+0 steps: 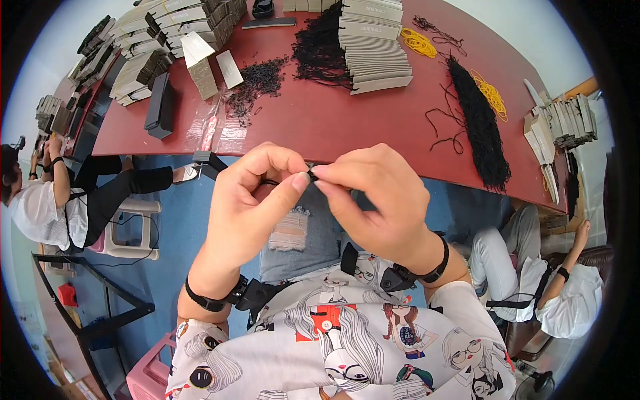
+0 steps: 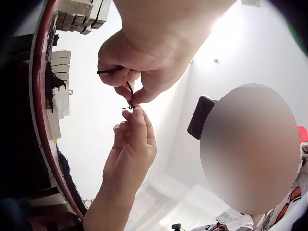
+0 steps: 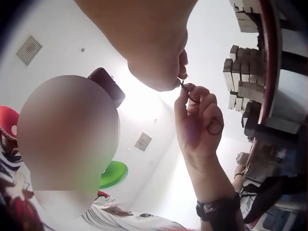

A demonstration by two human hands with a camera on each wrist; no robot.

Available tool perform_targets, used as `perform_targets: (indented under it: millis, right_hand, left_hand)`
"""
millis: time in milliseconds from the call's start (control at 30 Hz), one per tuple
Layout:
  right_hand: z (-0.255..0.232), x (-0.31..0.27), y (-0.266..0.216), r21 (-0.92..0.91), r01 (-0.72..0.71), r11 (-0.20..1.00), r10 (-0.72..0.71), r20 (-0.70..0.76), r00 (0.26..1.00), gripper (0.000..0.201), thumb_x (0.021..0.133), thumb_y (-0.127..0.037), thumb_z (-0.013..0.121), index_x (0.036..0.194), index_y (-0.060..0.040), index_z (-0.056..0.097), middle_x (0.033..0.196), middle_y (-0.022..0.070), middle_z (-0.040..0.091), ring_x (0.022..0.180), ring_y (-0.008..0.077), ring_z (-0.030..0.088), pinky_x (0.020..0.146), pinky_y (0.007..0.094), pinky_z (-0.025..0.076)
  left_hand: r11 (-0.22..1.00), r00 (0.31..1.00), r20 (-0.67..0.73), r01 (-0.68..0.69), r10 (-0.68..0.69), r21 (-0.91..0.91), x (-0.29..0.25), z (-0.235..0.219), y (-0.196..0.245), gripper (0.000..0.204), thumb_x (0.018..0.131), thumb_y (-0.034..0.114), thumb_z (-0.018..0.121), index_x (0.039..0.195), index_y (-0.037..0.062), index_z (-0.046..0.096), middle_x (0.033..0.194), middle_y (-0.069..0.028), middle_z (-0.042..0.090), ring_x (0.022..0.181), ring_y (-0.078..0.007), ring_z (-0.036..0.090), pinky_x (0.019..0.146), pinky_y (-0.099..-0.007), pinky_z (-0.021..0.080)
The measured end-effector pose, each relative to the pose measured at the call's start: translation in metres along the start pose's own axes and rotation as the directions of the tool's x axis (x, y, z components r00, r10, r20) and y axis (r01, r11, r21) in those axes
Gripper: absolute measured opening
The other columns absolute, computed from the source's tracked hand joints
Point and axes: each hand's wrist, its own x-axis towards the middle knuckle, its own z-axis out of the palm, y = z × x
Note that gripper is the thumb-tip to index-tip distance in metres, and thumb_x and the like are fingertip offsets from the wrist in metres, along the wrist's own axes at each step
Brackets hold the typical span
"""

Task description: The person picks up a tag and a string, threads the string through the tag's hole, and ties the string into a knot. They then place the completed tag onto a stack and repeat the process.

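Note:
Both hands meet in front of the chest, near the table's front edge. My left hand holds a thin black cord, which runs through its curled fingers and comes out between thumb and forefinger. With thumb and forefinger, my right hand pinches the cord's end, right at the left fingertips. In the left wrist view the cord comes down to a small dark knot or loop at the meeting fingertips, with a thin dark tip sticking out. I cannot tell whether that tip is cord or a pin.
On the red table lie a pile of small black pins, stacked white tags with black cords, a black cord bundle, yellow cords and a black box. Other people sit at left and right.

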Motion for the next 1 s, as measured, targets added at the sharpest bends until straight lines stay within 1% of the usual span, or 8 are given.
perform_targets:
  millis: [67, 200, 367, 700, 800, 900, 967, 1000]
  right_hand:
    - [0.001, 0.000, 0.002, -0.076, 0.114, 0.991, -0.113, 0.013, 0.994, 0.024, 0.062, 0.003, 0.069, 0.083, -0.0029, 0.061, 0.074, 0.0074, 0.059, 0.062, 0.0234, 0.057, 0.054, 0.0302, 0.046]
    - [0.000, 0.000, 0.001, -0.068, 0.108, 0.992, -0.107, 0.015, 0.994, 0.024, 0.062, 0.003, 0.069, 0.083, -0.0028, 0.061, 0.074, 0.0069, 0.059, 0.063, 0.0228, 0.057, 0.054, 0.0308, 0.046]
    - [-0.006, 0.003, 0.004, -0.046, 0.111, 0.993, -0.105, 0.116, 0.988, 0.023, 0.063, 0.003, 0.069, 0.083, -0.0027, 0.061, 0.075, 0.0066, 0.059, 0.064, 0.0221, 0.057, 0.054, 0.0310, 0.046]
    - [0.003, -0.001, 0.008, -0.152, 0.161, 0.975, -0.149, 0.084, 0.985, 0.023, 0.063, 0.003, 0.069, 0.083, -0.0027, 0.058, 0.073, 0.0062, 0.056, 0.063, 0.0223, 0.056, 0.055, 0.0314, 0.047]
    - [0.008, -0.002, 0.012, -0.175, 0.173, 0.969, -0.166, 0.054, 0.985, 0.023, 0.064, 0.002, 0.068, 0.082, -0.0031, 0.056, 0.073, 0.0070, 0.056, 0.064, 0.0226, 0.056, 0.055, 0.0316, 0.047]
    - [0.009, -0.001, 0.014, -0.100, 0.113, 0.988, -0.109, 0.050, 0.993, 0.022, 0.066, 0.003, 0.067, 0.083, -0.0029, 0.055, 0.072, 0.0080, 0.056, 0.064, 0.0236, 0.056, 0.056, 0.0323, 0.047]
    - [0.008, -0.001, 0.016, -0.068, 0.102, 0.993, -0.098, 0.061, 0.993, 0.020, 0.069, 0.003, 0.065, 0.085, -0.0024, 0.053, 0.074, 0.0095, 0.056, 0.065, 0.0256, 0.056, 0.058, 0.0340, 0.046]
    - [0.007, 0.000, 0.017, -0.068, 0.102, 0.992, -0.098, 0.061, 0.993, 0.020, 0.069, 0.003, 0.065, 0.085, -0.0024, 0.053, 0.074, 0.0095, 0.056, 0.065, 0.0256, 0.056, 0.058, 0.0340, 0.046]
  left_hand:
    - [1.000, 1.000, -0.011, -0.016, 0.016, 0.013, 0.000, 0.001, 0.000, 0.007, 0.085, 0.004, 0.061, 0.090, 0.0013, 0.058, 0.079, 0.0032, 0.055, 0.070, -0.0008, 0.045, 0.060, -0.0146, 0.035]
    - [1.000, 1.000, 0.006, -0.019, 0.019, -0.009, -0.001, 0.001, 0.001, 0.007, 0.085, 0.004, 0.060, 0.090, 0.0013, 0.057, 0.080, 0.0031, 0.055, 0.071, -0.0010, 0.046, 0.061, -0.0146, 0.036]
    - [0.998, 0.997, 0.056, -0.053, 0.052, 0.029, -0.001, -0.002, -0.002, 0.006, 0.087, 0.004, 0.058, 0.091, 0.0012, 0.057, 0.086, 0.0030, 0.052, 0.076, -0.0022, 0.047, 0.066, -0.0162, 0.037]
    - [0.999, 0.999, 0.014, -0.050, 0.049, 0.011, 0.000, 0.002, -0.007, 0.006, 0.087, 0.005, 0.058, 0.091, 0.0012, 0.056, 0.082, 0.0040, 0.051, 0.073, -0.0020, 0.045, 0.065, -0.0158, 0.036]
    - [0.999, 1.000, 0.002, -0.004, 0.004, -0.054, 0.000, 0.005, -0.007, 0.006, 0.087, 0.006, 0.059, 0.091, 0.0016, 0.056, 0.078, 0.0056, 0.049, 0.069, -0.0015, 0.043, 0.063, -0.0152, 0.035]
    - [0.997, 0.995, -0.101, -0.010, 0.017, 0.070, -0.001, 0.006, -0.006, 0.007, 0.084, 0.004, 0.062, 0.089, 0.0013, 0.058, 0.074, 0.0047, 0.047, 0.066, -0.0021, 0.041, 0.058, -0.0157, 0.033]
    - [0.873, 0.959, -0.078, -0.211, 0.272, 0.440, 0.000, 0.001, -0.008, 0.007, 0.080, 0.002, 0.065, 0.086, 0.0014, 0.061, 0.071, 0.0028, 0.045, 0.062, -0.0035, 0.039, 0.053, -0.0173, 0.032]
    - [0.873, 0.959, -0.078, -0.212, 0.272, 0.439, 0.000, 0.001, -0.008, 0.007, 0.080, 0.002, 0.065, 0.086, 0.0014, 0.061, 0.071, 0.0028, 0.045, 0.062, -0.0035, 0.039, 0.053, -0.0173, 0.032]
